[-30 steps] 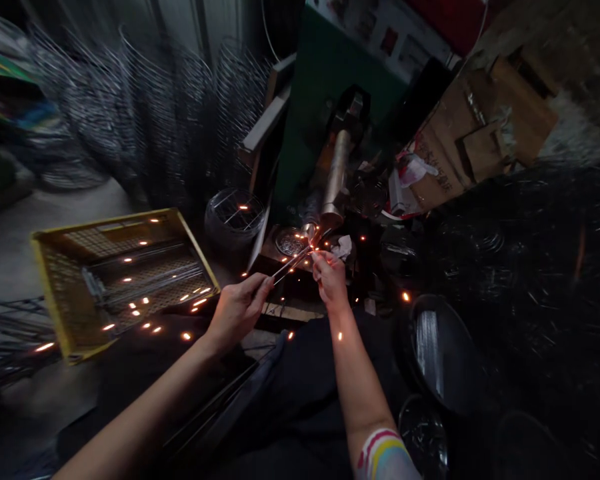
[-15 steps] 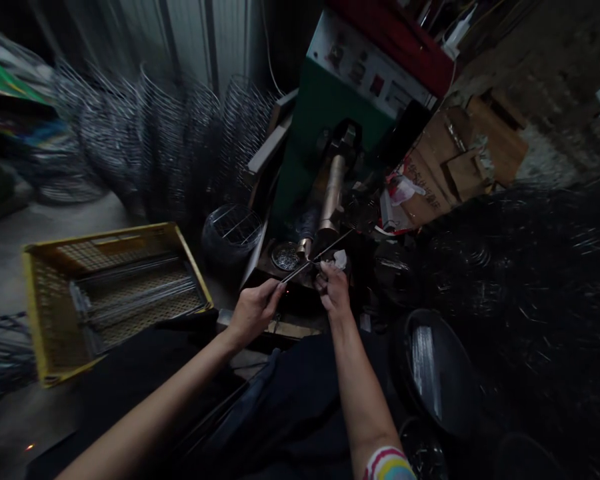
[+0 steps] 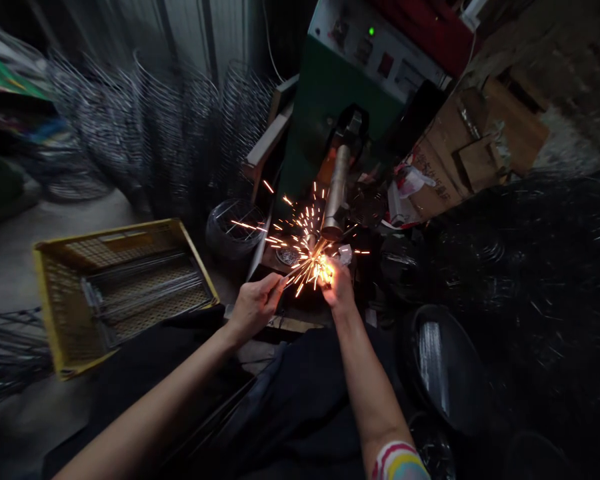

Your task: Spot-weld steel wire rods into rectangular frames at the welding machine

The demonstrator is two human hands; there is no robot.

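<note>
My left hand [image 3: 257, 300] is closed, thumb and fingers pinching the near ends of thin metal rods [image 3: 294, 270] that slant up and right into the sparks. At the far side of those sparks [image 3: 316, 259], my right hand [image 3: 339, 287] is closed close to the weld point, its fingertips lost in glare. What it grips cannot be made out. Above the burst, the thick cylindrical arm [image 3: 337, 190] of a green spot welding machine [image 3: 300, 127] points down towards the hands. A small dish of metal bits [image 3: 287, 256] sits just left of the sparks.
A yellow crate [image 3: 47, 300] with straight metal rods stands at left. Behind it are stacked wire frames [image 3: 165, 113] and a round wire bundle [image 3: 235, 227]. At right lie a black bowl [image 3: 460, 373] holding short rods, cardboard boxes [image 3: 440, 173] and dark piled wirework [image 3: 545, 280].
Bright sparks have burst out where the rods meet the machine, and a green light shows on its panel. Both hands keep their grips; the view has shifted slightly.
</note>
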